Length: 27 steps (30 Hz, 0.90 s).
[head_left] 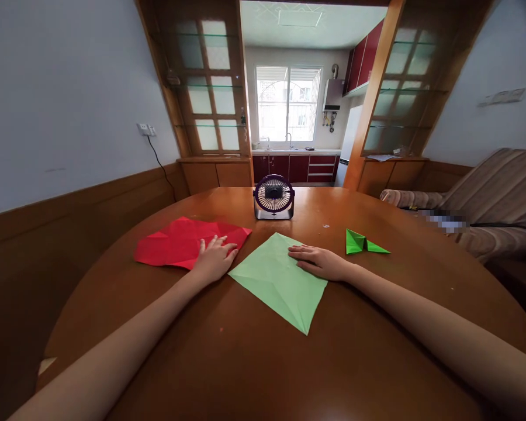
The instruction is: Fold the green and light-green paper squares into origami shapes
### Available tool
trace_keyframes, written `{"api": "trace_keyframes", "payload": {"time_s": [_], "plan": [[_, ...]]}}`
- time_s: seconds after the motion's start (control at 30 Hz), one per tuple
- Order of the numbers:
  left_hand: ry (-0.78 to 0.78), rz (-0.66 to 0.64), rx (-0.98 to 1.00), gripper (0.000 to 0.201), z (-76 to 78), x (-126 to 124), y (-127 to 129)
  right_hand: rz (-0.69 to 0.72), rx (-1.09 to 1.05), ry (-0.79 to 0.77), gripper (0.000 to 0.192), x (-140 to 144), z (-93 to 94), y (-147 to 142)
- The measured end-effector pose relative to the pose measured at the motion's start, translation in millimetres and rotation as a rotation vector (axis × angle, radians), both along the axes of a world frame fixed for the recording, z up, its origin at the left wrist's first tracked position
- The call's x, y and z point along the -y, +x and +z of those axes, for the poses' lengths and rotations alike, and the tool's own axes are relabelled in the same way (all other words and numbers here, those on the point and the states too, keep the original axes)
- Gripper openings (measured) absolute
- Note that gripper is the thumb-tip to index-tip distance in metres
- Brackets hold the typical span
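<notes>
A light green square of creased paper (276,280) lies on the table with one corner pointing toward me. My right hand (318,261) rests flat on its right part, fingers stretched out to the left. To the left is a red sheet of paper (170,242), creased and slightly lifted in places. My left hand (214,257) lies over its right side with the fingers spread, near the green sheet's left corner. Beyond my right hand stands a folded bright green paper piece (363,242), touched by neither hand.
The round wooden table (228,362) stretches out before me. At its far side stands a small desk fan (274,196). A striped armchair (495,193) is to the right. A black cord (160,161) hangs from the wall socket on the left.
</notes>
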<state>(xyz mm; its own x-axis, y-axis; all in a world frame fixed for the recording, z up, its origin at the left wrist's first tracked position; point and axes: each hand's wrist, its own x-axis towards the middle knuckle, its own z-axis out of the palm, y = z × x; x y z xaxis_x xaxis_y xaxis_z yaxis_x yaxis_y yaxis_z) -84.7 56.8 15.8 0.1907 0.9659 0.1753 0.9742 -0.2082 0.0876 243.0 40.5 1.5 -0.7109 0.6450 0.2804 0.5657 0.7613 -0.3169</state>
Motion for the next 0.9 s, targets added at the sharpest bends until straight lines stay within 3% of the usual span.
{"api": "trace_keyframes", "payload": {"time_s": [0.1, 0.4, 0.5, 0.57, 0.63, 0.8, 0.9], "plan": [[-0.113, -0.006, 0.030, 0.054, -5.7, 1.1, 2.6, -0.023, 0.020, -0.017, 0.049, 4.0, -2.2, 1.7], [-0.074, -0.025, -0.040, 0.068, -2.1, 20.7, 22.0, -0.203, 0.030, 0.010, 0.053, 27.9, -11.4, 7.3], [0.022, -0.035, -0.044, 0.064, -0.6, 20.7, 21.9, -0.261, 0.031, 0.035, 0.054, 33.8, -14.4, 10.9], [0.125, -0.122, -0.017, 0.058, 0.4, 24.9, 26.2, -0.313, 0.036, 0.057, 0.054, 35.9, -15.8, 11.2], [0.181, -0.290, 0.040, 0.051, 1.0, 35.3, 35.7, -0.378, 0.046, 0.077, 0.054, 36.8, -16.7, 9.4], [0.064, -0.674, 0.086, 0.049, -3.3, 71.8, 67.5, -0.474, 0.046, 0.096, 0.053, 36.9, -16.1, 3.7], [-0.009, -0.744, 0.046, 0.054, -6.6, 80.5, 75.6, -0.450, -0.035, 0.057, 0.051, 36.9, -12.5, 4.7]]}}
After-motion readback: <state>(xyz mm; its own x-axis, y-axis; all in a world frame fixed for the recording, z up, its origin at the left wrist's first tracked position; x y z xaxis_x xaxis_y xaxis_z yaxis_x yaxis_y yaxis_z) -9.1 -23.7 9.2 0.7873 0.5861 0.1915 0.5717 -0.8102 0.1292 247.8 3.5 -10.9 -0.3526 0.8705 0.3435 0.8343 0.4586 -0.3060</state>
